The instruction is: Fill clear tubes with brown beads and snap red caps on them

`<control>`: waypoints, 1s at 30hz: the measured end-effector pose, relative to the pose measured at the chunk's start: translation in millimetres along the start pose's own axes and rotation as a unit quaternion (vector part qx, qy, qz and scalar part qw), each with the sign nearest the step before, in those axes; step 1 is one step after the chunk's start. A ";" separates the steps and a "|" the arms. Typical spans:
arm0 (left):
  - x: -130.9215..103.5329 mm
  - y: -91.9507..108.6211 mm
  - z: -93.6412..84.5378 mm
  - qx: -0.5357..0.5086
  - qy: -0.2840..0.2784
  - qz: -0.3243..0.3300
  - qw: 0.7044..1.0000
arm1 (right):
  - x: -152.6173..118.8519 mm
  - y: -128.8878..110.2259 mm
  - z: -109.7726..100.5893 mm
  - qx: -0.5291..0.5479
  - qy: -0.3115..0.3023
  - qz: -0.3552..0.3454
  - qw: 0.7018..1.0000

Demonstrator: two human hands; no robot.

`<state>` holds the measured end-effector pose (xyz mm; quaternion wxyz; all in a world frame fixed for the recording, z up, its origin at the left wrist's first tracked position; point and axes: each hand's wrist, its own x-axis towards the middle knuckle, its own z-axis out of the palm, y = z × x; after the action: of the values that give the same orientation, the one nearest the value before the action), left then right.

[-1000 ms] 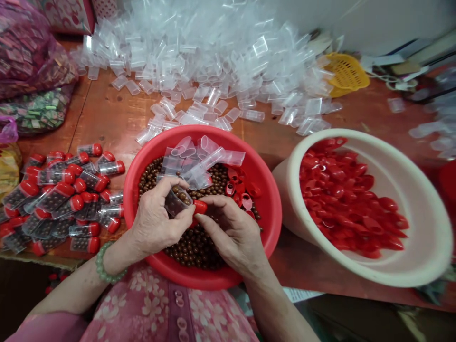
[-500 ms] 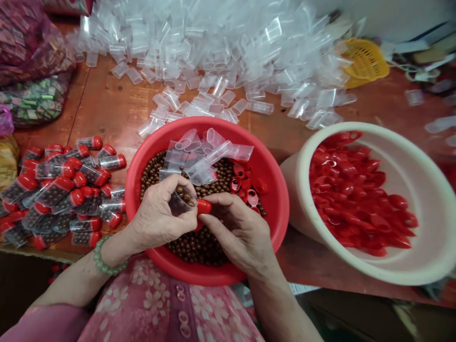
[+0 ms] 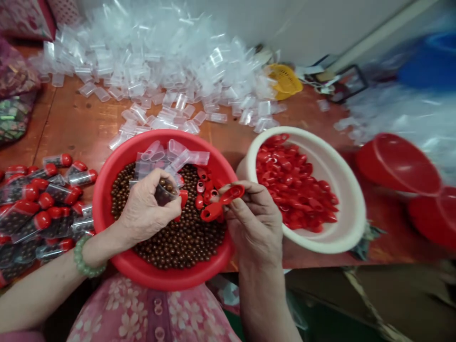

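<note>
Over the red basin (image 3: 164, 281), my left hand (image 3: 147, 209) is wrapped round a clear tube (image 3: 166, 191) with brown balls inside; a red piece (image 3: 183, 198) shows at its fingertips. My right hand (image 3: 254, 221), at the basin's right rim, pinches a red plastic cap (image 3: 233, 193) between thumb and fingers. Brown balls (image 3: 178, 242) fill much of the basin, with clear empty tubes (image 3: 155, 154) at the back and several small red caps (image 3: 204, 187) at the right.
A white tub (image 3: 358, 209) of red caps stands right of the basin. Filled tubes (image 3: 53, 194) lie piled at left. Clear tubes (image 3: 160, 61) are heaped behind, near a yellow basket (image 3: 285, 80). Red bowls (image 3: 395, 164) sit far right.
The view has turned right. My right hand has moved away from my left hand toward the basin's right rim, where it now holds a red cap. My left hand keeps the tube.
</note>
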<state>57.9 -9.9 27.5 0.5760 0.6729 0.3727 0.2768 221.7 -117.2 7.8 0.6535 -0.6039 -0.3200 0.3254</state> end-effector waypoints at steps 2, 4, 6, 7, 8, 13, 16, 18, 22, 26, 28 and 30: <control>8.8 8.2 11.9 -0.014 -0.023 0.025 0.999 | -1.2 -0.9 -5.7 0.007 0.022 -0.016 1.000; 13.9 16.8 23.2 -0.035 -0.048 0.049 0.997 | -3.6 -1.0 -9.5 0.007 0.048 -0.031 0.998; 14.8 22.3 31.3 -0.060 -0.072 0.066 0.993 | -6.6 -0.4 -11.7 0.011 0.067 -0.043 0.997; 13.9 23.2 33.6 -0.068 -0.080 0.066 0.992 | -8.2 0.0 -12.2 0.013 0.073 -0.047 0.996; 12.1 22.8 34.9 -0.073 -0.086 0.060 0.992 | -9.8 0.3 -12.3 0.013 0.077 -0.052 0.996; -4.3 9.8 29.0 -0.122 -0.117 -0.025 0.985 | -15.5 -0.9 0.1 0.028 0.099 -0.089 0.991; -14.2 3.9 22.7 -0.163 -0.132 -0.062 0.976 | -17.1 -1.4 17.9 0.086 0.122 -0.096 0.984; -18.3 1.3 18.5 -0.178 -0.119 -0.070 0.974 | -19.4 0.3 28.3 0.098 0.118 -0.086 0.984; -21.0 -5.0 10.6 -0.170 -0.080 -0.072 0.980 | -25.8 5.0 29.0 -0.006 0.100 -0.083 0.992; -21.1 -8.5 5.2 -0.150 -0.065 -0.054 0.985 | -25.5 2.4 12.7 -0.168 -0.015 -0.124 0.978; -21.0 -8.2 3.9 -0.142 -0.080 -0.045 0.986 | -22.8 -0.6 8.2 -0.226 -0.103 -0.161 0.955; -20.7 -8.5 3.3 -0.135 -0.098 -0.047 0.985 | -20.4 -2.6 8.1 -0.260 -0.160 -0.190 0.933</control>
<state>47.3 -28.4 19.8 0.7076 0.5945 0.3045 0.2303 203.4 -129.2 10.4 0.4632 -0.6207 -0.6024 0.1929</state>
